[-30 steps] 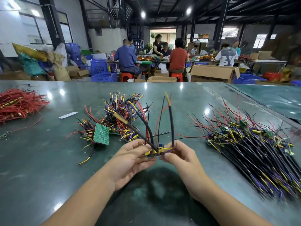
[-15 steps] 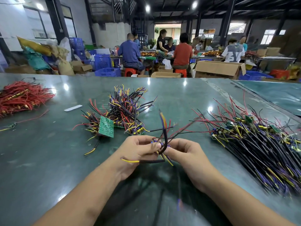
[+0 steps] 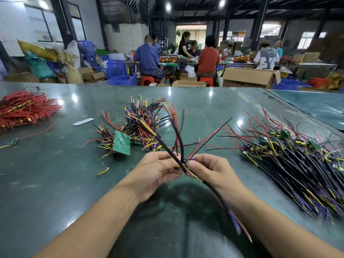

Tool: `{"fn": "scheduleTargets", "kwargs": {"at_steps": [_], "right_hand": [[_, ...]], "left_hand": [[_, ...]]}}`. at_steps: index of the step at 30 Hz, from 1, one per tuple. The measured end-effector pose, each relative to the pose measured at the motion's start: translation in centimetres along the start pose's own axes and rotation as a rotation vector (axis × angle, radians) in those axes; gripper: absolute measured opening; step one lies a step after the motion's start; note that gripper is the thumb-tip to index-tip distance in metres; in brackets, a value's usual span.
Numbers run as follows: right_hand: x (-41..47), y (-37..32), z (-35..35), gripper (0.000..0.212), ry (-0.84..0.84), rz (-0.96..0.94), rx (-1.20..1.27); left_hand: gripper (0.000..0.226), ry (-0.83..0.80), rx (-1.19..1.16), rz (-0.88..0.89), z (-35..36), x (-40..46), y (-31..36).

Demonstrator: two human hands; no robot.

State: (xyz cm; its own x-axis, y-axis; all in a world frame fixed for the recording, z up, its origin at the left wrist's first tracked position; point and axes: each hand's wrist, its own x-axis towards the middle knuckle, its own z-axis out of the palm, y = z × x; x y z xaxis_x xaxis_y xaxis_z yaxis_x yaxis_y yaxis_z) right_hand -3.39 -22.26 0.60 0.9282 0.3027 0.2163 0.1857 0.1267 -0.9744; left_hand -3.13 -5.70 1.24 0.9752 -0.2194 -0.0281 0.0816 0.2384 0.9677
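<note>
Black, red, yellow and purple leads fan out of a small wire bundle [image 3: 183,162] held between a worker's two hands just above a dark green table [image 3: 55,183] in a busy workshop. The left hand [image 3: 158,170] curls its fingers round the knot of the bundle from one side. The right hand [image 3: 210,170] pinches it from the other, thumb pressed against the yellow lead, and the fingertips of the two hands almost meet. Most leads point up and away from the worker. One black-sheathed lead trails down past the right wrist, its blurred end showing purple and red. Whatever sits at the heart of the bundle is hidden by the fingers.

Just beyond the hands lies a tangled pile of wires [image 3: 143,123], with a green circuit board [image 3: 122,142] propped against its near left side. To the right, well apart from the hands, a longer heap of cables [image 3: 297,164] stretches along the table, small boards showing at its far end. At the far left sits a mound of red wires [image 3: 24,108], and a white strip [image 3: 83,121] lies between it and the middle pile.

Behind the table, people [image 3: 208,58] sit on red stools [image 3: 205,80] at another bench, among cardboard boxes [image 3: 249,77] and blue crates [image 3: 119,68].
</note>
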Motion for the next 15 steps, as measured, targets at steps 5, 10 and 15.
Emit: {"fn": "scheduleTargets", "kwargs": {"at_steps": [5,10,15], "right_hand": [[0.1,0.2,0.2,0.026,0.075,0.059,0.201],[0.0,0.0,-0.7,0.025,0.148,0.076,0.277],[0.4,0.4,-0.5,0.020,0.225,0.096,0.263]], "left_hand": [[0.009,-0.014,-0.118,0.011,-0.5,0.0,0.6],[0.008,0.409,-0.240,0.082,-1.4,1.2,0.9],[0.010,0.795,-0.295,0.365,-3.5,1.9,1.1]]}}
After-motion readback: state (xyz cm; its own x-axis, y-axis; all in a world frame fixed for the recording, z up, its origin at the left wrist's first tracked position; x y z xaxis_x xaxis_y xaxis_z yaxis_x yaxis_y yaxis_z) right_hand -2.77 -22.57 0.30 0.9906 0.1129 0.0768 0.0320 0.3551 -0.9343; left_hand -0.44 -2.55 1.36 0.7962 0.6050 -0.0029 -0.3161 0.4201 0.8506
